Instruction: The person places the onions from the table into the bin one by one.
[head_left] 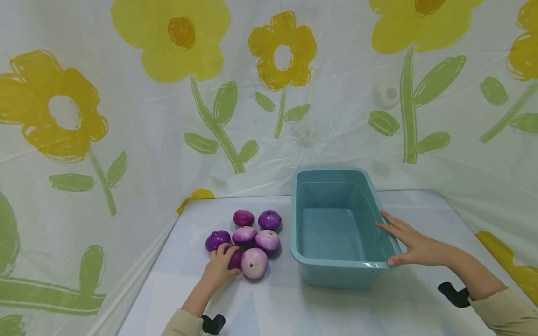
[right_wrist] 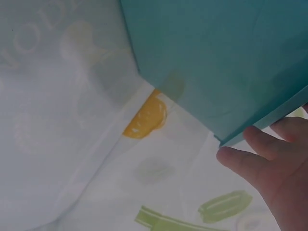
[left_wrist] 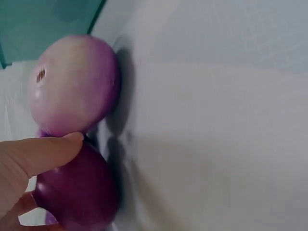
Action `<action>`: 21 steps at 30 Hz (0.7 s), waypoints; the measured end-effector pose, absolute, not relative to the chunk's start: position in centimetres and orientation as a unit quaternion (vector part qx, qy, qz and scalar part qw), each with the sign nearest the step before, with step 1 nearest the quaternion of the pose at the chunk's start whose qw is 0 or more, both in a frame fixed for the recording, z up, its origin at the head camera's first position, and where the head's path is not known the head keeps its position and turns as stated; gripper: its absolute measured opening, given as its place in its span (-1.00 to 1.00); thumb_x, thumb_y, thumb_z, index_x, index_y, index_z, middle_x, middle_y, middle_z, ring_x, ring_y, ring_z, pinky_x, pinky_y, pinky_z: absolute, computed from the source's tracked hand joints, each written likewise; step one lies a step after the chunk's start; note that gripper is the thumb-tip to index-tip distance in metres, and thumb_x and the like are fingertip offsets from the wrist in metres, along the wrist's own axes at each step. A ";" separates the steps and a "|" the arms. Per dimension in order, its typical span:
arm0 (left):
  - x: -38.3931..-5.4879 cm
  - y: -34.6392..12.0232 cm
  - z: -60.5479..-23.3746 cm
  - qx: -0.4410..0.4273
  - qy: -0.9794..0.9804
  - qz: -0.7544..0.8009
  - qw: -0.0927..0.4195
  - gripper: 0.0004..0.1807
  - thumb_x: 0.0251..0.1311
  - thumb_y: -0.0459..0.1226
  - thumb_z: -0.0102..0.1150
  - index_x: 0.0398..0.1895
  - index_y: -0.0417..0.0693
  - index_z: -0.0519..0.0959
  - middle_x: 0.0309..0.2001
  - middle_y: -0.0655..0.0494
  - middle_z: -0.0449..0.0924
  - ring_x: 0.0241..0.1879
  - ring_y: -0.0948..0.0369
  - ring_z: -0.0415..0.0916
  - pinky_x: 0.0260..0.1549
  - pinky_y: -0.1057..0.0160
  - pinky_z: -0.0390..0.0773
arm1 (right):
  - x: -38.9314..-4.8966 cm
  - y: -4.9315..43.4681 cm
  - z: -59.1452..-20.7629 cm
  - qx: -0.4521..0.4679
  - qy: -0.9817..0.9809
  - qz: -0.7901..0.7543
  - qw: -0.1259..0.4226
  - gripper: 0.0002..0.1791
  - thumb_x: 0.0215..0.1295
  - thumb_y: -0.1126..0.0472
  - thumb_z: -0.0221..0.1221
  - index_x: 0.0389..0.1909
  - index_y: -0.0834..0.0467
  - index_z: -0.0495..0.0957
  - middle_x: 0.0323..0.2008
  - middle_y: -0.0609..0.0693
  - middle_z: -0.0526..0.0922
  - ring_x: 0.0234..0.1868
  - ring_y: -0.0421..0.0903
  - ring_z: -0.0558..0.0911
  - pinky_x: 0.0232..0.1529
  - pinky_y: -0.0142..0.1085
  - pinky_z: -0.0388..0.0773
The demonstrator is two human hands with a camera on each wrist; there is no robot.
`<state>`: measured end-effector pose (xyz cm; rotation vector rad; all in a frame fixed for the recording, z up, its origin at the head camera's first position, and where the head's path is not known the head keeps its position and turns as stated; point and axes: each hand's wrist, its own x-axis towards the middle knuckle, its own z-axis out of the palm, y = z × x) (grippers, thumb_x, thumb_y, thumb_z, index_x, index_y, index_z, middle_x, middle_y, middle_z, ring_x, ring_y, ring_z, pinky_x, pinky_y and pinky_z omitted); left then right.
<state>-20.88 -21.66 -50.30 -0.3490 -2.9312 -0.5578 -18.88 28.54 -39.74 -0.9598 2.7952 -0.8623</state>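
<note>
My left hand (head_left: 218, 268) grips a dark purple onion (head_left: 236, 259) at the near side of a group, thumb on one side and fingers curled over the other. A pale pink-purple onion (head_left: 254, 263) sits against it on the right, its root end facing up in the head view. In the left wrist view the thumb lies where the dark onion (left_wrist: 79, 187) meets the pale one (left_wrist: 74, 86). My right hand (head_left: 424, 247), fingers spread and fairly straight, touches the near right corner of a teal plastic tub (head_left: 336, 275). Inside, the tub shows only its bare floor.
Behind the held onion lie several more purple onions, among them a dark one (head_left: 217, 240) at the left and a magenta one (head_left: 243, 218) at the back. They rest on a white table (head_left: 277, 308). A flower-printed sheet (head_left: 311, 121) hangs behind the table.
</note>
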 end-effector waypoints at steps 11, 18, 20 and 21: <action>-22.9 -22.5 -51.3 -0.076 -0.954 -0.288 -0.038 -0.23 -0.24 -0.07 0.45 0.14 -0.02 0.36 -0.08 -0.25 0.37 -0.14 -0.08 0.45 -0.14 -0.15 0.47 | -18.9 28.6 -39.9 -0.305 0.903 -0.300 0.049 -0.13 0.02 0.06 0.27 0.28 0.32 0.11 0.40 0.28 -0.29 0.22 0.45 -0.02 -0.11 0.39 0.20; -23.0 -22.4 -51.0 -0.060 -0.957 -0.282 -0.039 -0.24 -0.25 -0.09 0.46 0.12 -0.04 0.38 -0.12 -0.22 0.40 -0.16 -0.03 0.45 -0.15 -0.12 0.49 | -18.8 28.4 -39.9 -0.295 0.906 -0.298 0.050 -0.17 0.01 0.06 0.27 0.25 0.31 0.15 0.39 0.33 -0.26 0.21 0.48 -0.01 -0.10 0.41 0.17; -22.9 -22.4 -50.5 -0.055 -0.958 -0.278 -0.035 -0.24 -0.23 -0.09 0.45 0.13 -0.06 0.38 -0.10 -0.25 0.40 -0.17 -0.04 0.45 -0.15 -0.12 0.49 | -18.8 28.4 -39.8 -0.297 0.904 -0.302 0.051 -0.18 0.02 0.07 0.26 0.24 0.33 0.15 0.38 0.35 -0.26 0.21 0.49 -0.02 -0.10 0.41 0.16; -22.8 -22.3 -50.3 -0.051 -0.959 -0.275 -0.034 -0.23 -0.23 -0.09 0.44 0.14 -0.06 0.37 -0.10 -0.26 0.40 -0.17 -0.03 0.46 -0.16 -0.12 0.50 | -18.8 28.4 -39.8 -0.297 0.903 -0.305 0.053 -0.19 0.03 0.08 0.26 0.24 0.34 0.15 0.38 0.35 -0.27 0.21 0.50 -0.02 -0.10 0.42 0.15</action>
